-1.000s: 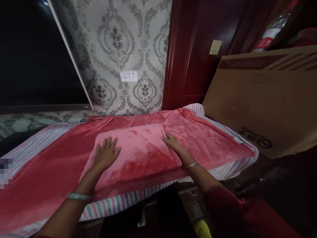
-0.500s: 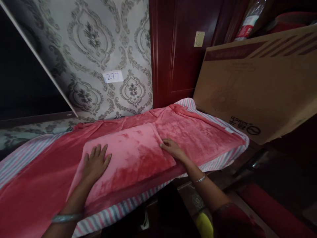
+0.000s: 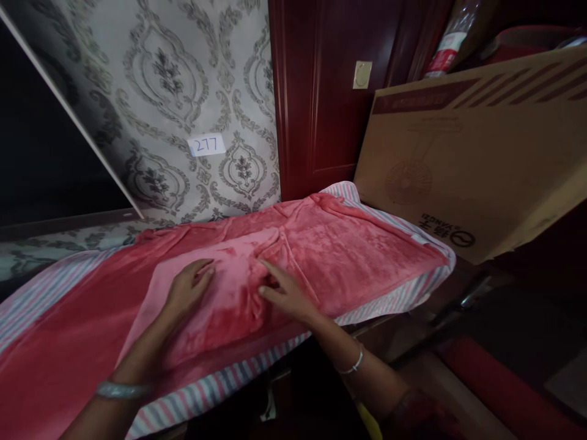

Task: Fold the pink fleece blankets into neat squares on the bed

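A folded pink fleece cloth lies on a wider red fleece blanket spread over a striped sheet. My left hand lies on the pink cloth's upper left part, fingers curled a little and pointing right. My right hand rests on the cloth's right side with fingers stretched out and apart. The cloth is bunched into wrinkles between the two hands. Each wrist wears a bangle.
A big cardboard box leans at the right end of the bed. Behind it stand a dark red door and patterned wallpaper with a paper label reading 277. A dark opening is at the left.
My right hand has slid left from the cloth's right edge toward the left hand, pushing the pink cloth into wrinkles. The left hand has turned inward a little. The view has shifted right.
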The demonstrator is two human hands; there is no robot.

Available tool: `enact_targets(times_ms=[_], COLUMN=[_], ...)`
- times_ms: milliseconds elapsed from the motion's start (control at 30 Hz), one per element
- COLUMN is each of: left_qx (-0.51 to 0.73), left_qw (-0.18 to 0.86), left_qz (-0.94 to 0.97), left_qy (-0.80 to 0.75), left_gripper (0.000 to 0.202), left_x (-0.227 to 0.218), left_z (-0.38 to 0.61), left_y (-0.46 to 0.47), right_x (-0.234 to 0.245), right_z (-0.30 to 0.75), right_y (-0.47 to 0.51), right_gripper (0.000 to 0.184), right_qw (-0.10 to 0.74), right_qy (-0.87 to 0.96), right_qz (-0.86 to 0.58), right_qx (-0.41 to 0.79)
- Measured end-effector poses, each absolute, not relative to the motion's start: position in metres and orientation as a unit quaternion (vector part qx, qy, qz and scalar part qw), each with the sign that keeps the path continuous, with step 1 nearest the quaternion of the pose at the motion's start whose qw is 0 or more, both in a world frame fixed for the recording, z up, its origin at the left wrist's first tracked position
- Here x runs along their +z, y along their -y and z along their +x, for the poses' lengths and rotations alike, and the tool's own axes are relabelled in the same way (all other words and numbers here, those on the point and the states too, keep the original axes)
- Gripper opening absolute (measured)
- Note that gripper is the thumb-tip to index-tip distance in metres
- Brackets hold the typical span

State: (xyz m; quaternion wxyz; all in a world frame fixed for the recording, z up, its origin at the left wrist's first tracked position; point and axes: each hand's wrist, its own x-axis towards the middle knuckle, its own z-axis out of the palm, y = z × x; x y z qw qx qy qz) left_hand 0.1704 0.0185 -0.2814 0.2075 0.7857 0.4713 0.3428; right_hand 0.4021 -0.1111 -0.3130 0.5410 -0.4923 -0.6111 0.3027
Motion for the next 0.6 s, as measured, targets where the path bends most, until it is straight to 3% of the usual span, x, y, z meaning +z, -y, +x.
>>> enact_targets(times_ms=[133, 267, 367, 500, 600], left_qx=[0.352, 0.272, 0.227, 0.206, 0.242], left_qw=[0.353, 0.379, 0.431, 0.518, 0.642], left_qz=[0.756, 0.785, 0.786, 0.756, 0.651], left_qy=[-0.424, -0.407, -0.381, -0.342, -0.324], left_gripper=[0.074, 0.058, 0.041, 0.049, 0.054], left_x=[-0.264, -0.260, -0.265, -0.274, -0.282], left_z=[0.226, 0.267, 0.275, 0.266, 0.259], left_y=[-0.022, -0.037, -0.046, -0.044, -0.038], right_x=[-0.315, -0.320, -0.330, -0.347, -0.351], right_z=[0.368, 0.360, 0.376, 0.425, 0.462], right_y=[0.109, 0.112, 0.109, 0.082, 0.047], right_gripper=[0.070, 0.068, 0.064, 0.049, 0.053], right_qw=[0.476, 0.462, 0.503, 0.623, 0.686], right_qy=[0.669, 0.688, 0.685, 0.546, 0.427], right_qz=[-0.528, -0.526, -0.468, -0.464, -0.497], right_qx=[0.216, 0.190, 0.243, 0.314, 0.317])
